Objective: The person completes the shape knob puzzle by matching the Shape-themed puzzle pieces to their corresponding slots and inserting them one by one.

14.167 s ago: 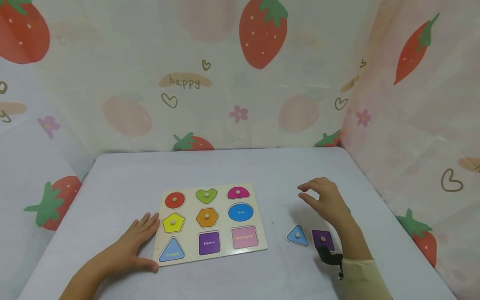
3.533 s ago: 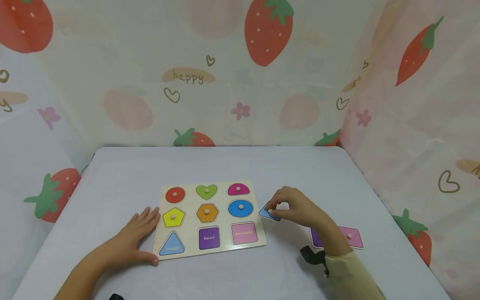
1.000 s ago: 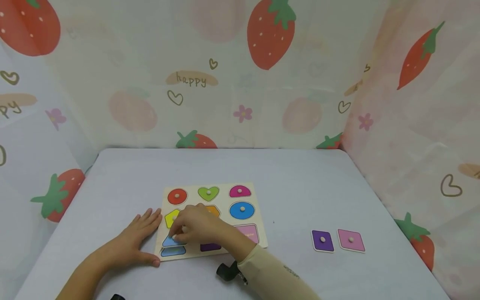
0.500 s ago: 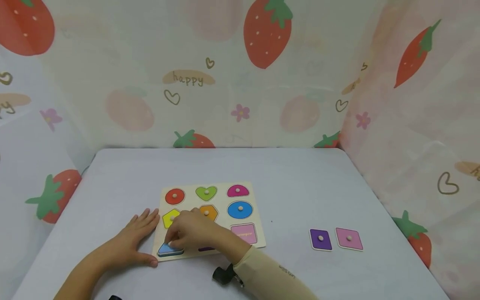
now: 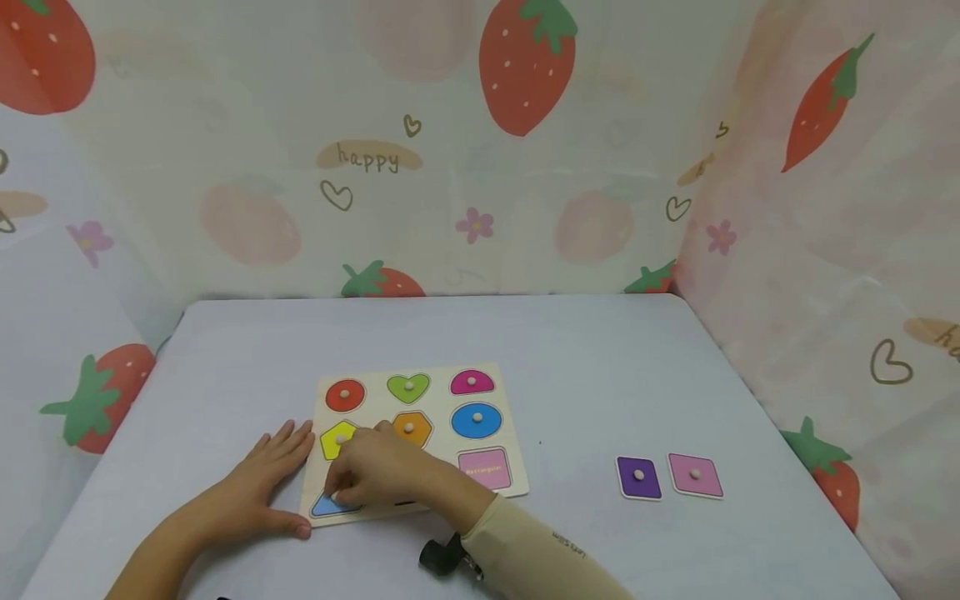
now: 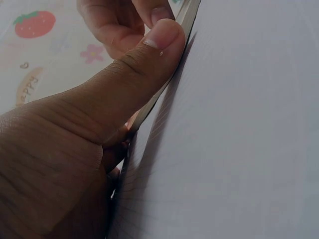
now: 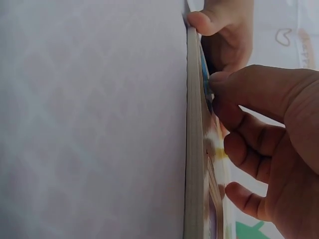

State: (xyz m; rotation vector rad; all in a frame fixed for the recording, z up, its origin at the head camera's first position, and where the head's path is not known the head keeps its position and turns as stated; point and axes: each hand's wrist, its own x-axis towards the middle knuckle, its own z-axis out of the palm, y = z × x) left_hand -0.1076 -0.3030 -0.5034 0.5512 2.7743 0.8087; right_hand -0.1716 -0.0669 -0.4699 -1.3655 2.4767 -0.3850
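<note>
A wooden shape puzzle board (image 5: 517, 467) lies on the table, with knobbed pieces such as a red circle (image 5: 336, 400), a green heart (image 5: 397, 386) and a blue oval (image 5: 465, 423) in its slots. My right hand (image 5: 397, 471) pinches the small knob of the blue triangle piece (image 5: 324, 505) at the board's near left corner. In the right wrist view the blue piece (image 7: 205, 74) sits at the board's surface under the thumb and finger. My left hand (image 5: 258, 492) lies with spread, straight fingers along the board's left edge, thumb at the near corner. The square slot is mostly hidden by my right hand.
To the right of the board, a purple square piece (image 5: 639, 487) and a pink rectangle piece (image 5: 694, 483) lie side by side on the white table (image 5: 592, 358). The pink rectangle slot (image 5: 484, 462) shows its printed bottom. Strawberry-print cloth (image 5: 450, 167) encloses the back and sides.
My right hand has carried the blue triangle from right of the board to the near left corner and lowered it into the triangle slot. The left hand has stayed at the board's edge.
</note>
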